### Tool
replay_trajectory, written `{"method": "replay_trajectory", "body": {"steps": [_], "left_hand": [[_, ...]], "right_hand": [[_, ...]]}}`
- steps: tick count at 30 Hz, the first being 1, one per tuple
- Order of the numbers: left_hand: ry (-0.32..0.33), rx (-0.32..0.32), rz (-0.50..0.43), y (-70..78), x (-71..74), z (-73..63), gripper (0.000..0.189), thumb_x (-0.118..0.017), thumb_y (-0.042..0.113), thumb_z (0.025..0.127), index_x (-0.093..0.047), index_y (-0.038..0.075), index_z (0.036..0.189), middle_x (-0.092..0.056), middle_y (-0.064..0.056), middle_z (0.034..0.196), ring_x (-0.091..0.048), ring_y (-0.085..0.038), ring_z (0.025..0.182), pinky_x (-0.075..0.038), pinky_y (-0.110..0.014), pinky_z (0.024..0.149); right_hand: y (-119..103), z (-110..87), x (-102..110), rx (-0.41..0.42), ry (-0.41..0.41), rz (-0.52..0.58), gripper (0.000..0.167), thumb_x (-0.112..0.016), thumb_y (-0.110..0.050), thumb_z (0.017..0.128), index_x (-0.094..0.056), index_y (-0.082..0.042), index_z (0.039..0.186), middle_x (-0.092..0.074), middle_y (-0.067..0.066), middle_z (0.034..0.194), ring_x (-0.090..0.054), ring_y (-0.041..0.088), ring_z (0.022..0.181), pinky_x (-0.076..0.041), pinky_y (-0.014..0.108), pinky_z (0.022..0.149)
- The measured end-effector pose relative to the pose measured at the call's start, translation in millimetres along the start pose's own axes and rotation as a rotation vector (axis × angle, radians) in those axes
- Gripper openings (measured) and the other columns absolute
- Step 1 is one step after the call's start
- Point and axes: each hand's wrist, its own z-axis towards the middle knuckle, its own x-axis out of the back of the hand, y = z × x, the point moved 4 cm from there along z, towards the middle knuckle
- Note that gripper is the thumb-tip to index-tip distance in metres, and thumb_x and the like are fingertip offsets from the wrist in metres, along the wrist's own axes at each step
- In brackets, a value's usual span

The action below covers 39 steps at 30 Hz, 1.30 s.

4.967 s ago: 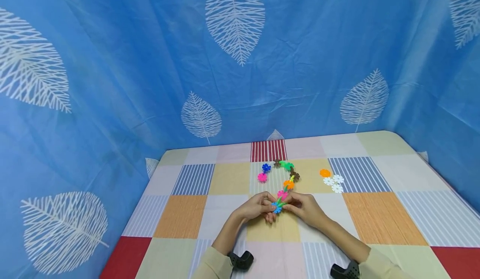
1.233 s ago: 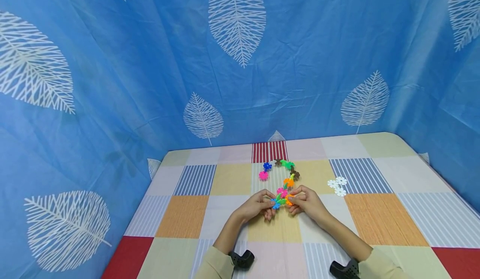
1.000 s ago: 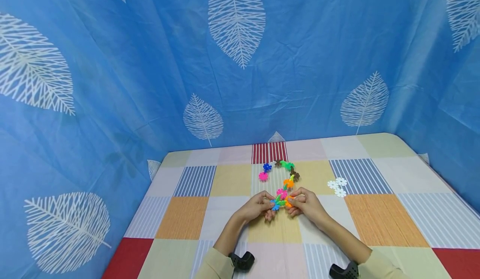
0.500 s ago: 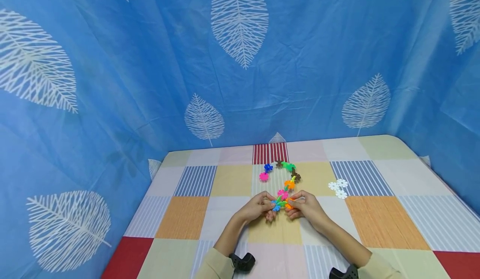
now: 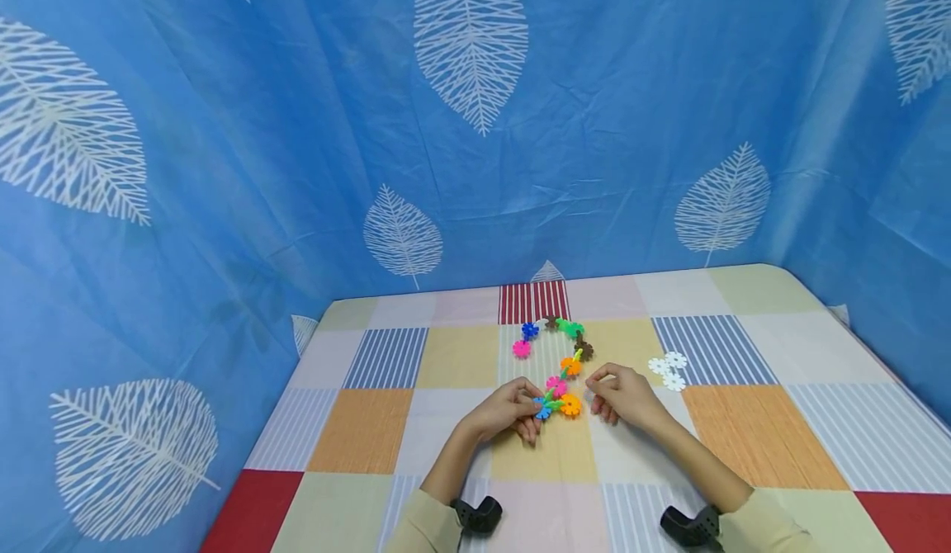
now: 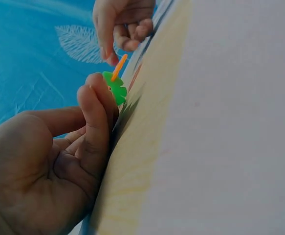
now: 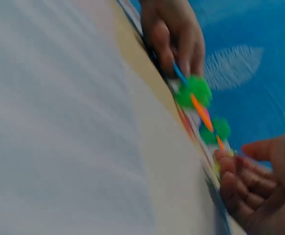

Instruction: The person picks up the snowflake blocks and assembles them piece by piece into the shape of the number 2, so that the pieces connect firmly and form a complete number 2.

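My left hand (image 5: 508,410) pinches a light blue snowflake disc (image 5: 543,408) at the near end of a curved chain of linked plastic snowflake discs. A green disc (image 6: 117,88) joins the blue one to an orange disc (image 5: 570,405) on its right. In the right wrist view, the orange disc (image 7: 202,113) is seen edge-on, slotted into the green disc (image 7: 196,93). My right hand (image 5: 627,394) hovers just right of the orange disc, apart from it, fingers loosely bent and holding nothing. From a pink disc (image 5: 556,385) the chain curves back to another pink disc (image 5: 522,348).
Several loose white snowflake discs (image 5: 668,364) lie to the right, beyond my right hand. A patchwork cloth (image 5: 546,503) covers the table. Blue curtain (image 5: 594,148) with white leaf prints hangs behind and at the sides.
The loose orange disc, formerly beside the white ones, was brought over by my right hand and now sits on the green disc. My right hand has let go and moved right; the left stays put.
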Motion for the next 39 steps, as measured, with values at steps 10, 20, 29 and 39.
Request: {"method": "replay_trajectory", "body": {"steps": [10,20,29,39], "left_hand": [[0.013,0.015,0.025,-0.3,0.5,1.3,0.013,-0.046,0.003,0.096,-0.042,-0.001,0.107,-0.061,-0.009,0.066,-0.059,-0.015,0.05,-0.052,-0.025,0.048],[0.012,0.01,0.037,-0.7,2.0,2.2,0.014,-0.046,0.004,0.096,-0.042,-0.001,0.108,-0.061,-0.01,0.067,-0.059,-0.014,0.049,-0.051,-0.024,0.047],[0.0,0.001,0.031,-0.9,0.9,1.9,0.015,-0.047,0.004,0.095,-0.042,-0.002,0.108,-0.061,-0.009,0.067,-0.058,-0.014,0.049,-0.051,-0.024,0.047],[0.001,-0.009,0.042,0.6,0.3,1.4,0.015,-0.046,0.004,0.096,-0.042,-0.002,0.109,-0.06,-0.008,0.067,-0.057,-0.013,0.049,-0.05,-0.023,0.047]], "right_hand": [[33,7.0,99,0.331,0.537,-0.431,0.015,-0.066,-0.007,0.085,-0.069,0.001,0.096,-0.066,0.011,0.078,-0.058,0.021,0.067,-0.044,0.023,0.052],[60,1.2,127,0.275,0.402,-0.467,0.032,-0.067,-0.015,0.085,-0.063,0.003,0.112,-0.061,0.017,0.093,-0.053,0.027,0.079,-0.043,0.027,0.062],[66,3.6,126,0.256,0.297,-0.534,0.041,-0.067,-0.02,0.085,-0.06,0.009,0.113,-0.044,0.032,0.113,-0.045,0.047,0.098,-0.037,0.062,0.078],[68,3.4,125,0.289,0.371,-0.498,0.027,-0.073,-0.011,0.079,-0.065,0.003,0.101,-0.055,0.021,0.098,-0.051,0.033,0.085,-0.042,0.045,0.071]]}}
